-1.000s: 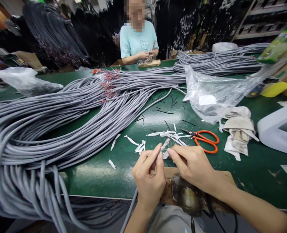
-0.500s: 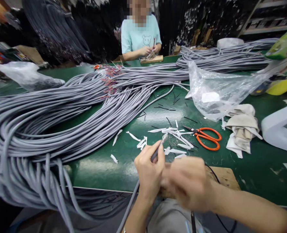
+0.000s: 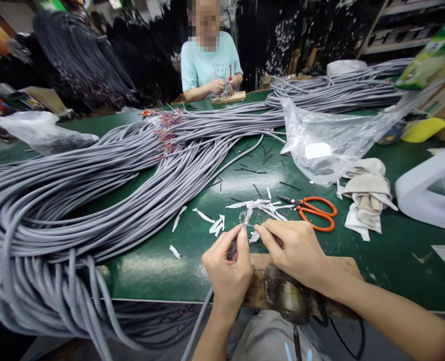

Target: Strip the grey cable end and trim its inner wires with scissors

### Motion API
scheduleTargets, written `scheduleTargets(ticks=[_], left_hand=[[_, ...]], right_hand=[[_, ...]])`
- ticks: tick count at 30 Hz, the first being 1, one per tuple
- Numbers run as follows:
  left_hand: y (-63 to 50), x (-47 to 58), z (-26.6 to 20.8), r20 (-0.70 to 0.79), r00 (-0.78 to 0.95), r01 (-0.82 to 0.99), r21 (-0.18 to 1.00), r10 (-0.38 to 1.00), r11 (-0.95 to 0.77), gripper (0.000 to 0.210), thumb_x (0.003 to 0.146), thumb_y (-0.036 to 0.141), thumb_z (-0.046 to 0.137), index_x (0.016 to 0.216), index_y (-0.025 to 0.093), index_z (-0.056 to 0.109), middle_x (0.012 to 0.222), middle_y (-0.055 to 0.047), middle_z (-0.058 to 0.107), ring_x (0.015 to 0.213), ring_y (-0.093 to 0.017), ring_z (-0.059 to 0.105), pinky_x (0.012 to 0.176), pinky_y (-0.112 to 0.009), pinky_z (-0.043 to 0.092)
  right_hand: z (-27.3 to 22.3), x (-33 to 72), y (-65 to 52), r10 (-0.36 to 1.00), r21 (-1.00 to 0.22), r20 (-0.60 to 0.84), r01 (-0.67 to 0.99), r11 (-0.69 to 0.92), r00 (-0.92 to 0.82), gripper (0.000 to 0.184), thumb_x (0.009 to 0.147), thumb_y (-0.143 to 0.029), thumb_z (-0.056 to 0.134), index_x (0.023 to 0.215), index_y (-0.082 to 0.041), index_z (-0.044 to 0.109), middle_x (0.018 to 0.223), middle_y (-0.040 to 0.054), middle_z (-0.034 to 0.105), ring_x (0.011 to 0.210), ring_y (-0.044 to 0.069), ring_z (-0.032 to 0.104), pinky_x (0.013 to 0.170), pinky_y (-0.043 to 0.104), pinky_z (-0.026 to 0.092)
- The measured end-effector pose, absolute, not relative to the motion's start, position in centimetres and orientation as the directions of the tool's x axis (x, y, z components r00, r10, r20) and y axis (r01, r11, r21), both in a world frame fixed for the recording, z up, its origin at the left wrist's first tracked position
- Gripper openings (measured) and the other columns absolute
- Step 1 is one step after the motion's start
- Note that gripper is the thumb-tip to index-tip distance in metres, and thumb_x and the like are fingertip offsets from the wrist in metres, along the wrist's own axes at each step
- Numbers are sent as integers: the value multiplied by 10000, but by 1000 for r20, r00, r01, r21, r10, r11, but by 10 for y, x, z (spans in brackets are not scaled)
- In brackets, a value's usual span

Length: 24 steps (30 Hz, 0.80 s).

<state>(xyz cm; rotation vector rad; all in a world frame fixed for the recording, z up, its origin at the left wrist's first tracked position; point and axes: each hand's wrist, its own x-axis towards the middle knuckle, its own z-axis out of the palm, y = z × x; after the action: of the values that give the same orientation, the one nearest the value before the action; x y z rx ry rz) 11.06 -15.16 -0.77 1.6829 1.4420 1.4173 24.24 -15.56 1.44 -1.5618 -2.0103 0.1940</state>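
Observation:
My left hand [image 3: 230, 265] is closed around a grey cable [image 3: 199, 326] close to its end, which points away from me. Out of the cable's tip stick pale, frayed strands [image 3: 248, 216]. Thumb and finger of my right hand [image 3: 293, 250] pinch a thin wire strand [image 3: 251, 226] at the tip, just right of my left fingertips. White paper-like strips [image 3: 217, 225] lie scattered beyond both hands. Scissors with orange handles [image 3: 318, 213], their blades pointing left, rest behind my right hand.
A large bundle of grey cables [image 3: 132, 200] covers the left. At right are a clear plastic bag [image 3: 320, 135], a cloth [image 3: 368, 190] and a white container [image 3: 425, 190]. A wooden board [image 3: 342, 263] bears a dark metal device [image 3: 288, 296]. A person [image 3: 210, 65] works opposite.
My right hand has moved up and forward from beside my left wrist to the cable's tip, where it pinches a strand. The dark metal device now shows below. My left hand keeps its hold.

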Motion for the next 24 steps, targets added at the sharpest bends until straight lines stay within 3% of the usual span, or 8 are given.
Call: scheduleTargets(ticks=[4, 7, 10, 12, 14, 19, 24], left_hand=[[-152, 111, -4, 421, -17, 429, 822, 907, -374, 146, 773, 201, 573, 849, 137, 681, 657, -31, 635, 521, -99, 541, 497, -199, 437], [-152, 111, -2, 454, 27, 422, 802, 890, -422, 147, 767, 170, 577, 866, 147, 682, 695, -34, 640, 558, -100, 549, 510, -194, 434], [-151, 110, -2, 413, 17, 420, 824, 911, -381, 147, 767, 178, 571, 857, 149, 685, 731, -43, 661, 602, -118, 584, 538, -200, 453], [-150, 110, -4, 358, -31, 438, 844, 933, -309, 147, 773, 206, 568, 830, 141, 686, 724, -45, 673, 599, -128, 598, 552, -207, 465], [-150, 110, -5, 313, -71, 442, 861, 947, -251, 166, 793, 227, 547, 828, 137, 683, 742, -45, 684, 616, -133, 611, 577, -208, 472], [-151, 107, -6, 325, -54, 409, 870, 944, -276, 191, 841, 205, 478, 869, 139, 655, 840, -44, 693, 753, -142, 631, 678, -199, 464], [-152, 106, -9, 347, -34, 407, 861, 937, -304, 186, 841, 199, 482, 890, 138, 651, 852, -47, 697, 756, -141, 638, 677, -188, 464]], right_hand=[[14, 245, -153, 942, -523, 301, 800, 296, -152, 362, 893, -314, 382, 584, -168, 504, 496, -22, 510, 440, 73, 417, 495, 214, 266], [14, 246, -153, 938, -560, 299, 764, 321, -175, 355, 890, -287, 391, 569, -168, 487, 486, -27, 492, 428, 71, 381, 476, 215, 260], [15, 244, -159, 850, -512, 463, 707, 489, -253, 296, 874, -225, 401, 612, -161, 523, 541, -1, 541, 476, 82, 430, 508, 220, 293], [17, 241, -164, 707, -411, 616, 624, 664, -346, 302, 869, -222, 387, 616, -164, 540, 512, -1, 526, 462, 89, 422, 503, 233, 288], [18, 239, -168, 617, -329, 680, 588, 739, -395, 320, 867, -234, 382, 597, -169, 541, 470, -10, 491, 437, 93, 402, 487, 245, 267], [13, 241, -160, 854, -361, 475, 838, 410, -214, 290, 869, -249, 432, 618, -161, 548, 529, -4, 551, 499, 91, 497, 521, 240, 272], [11, 244, -154, 917, -412, 367, 856, 312, -158, 301, 884, -304, 409, 655, -171, 552, 552, -15, 567, 506, 85, 501, 528, 230, 264]])
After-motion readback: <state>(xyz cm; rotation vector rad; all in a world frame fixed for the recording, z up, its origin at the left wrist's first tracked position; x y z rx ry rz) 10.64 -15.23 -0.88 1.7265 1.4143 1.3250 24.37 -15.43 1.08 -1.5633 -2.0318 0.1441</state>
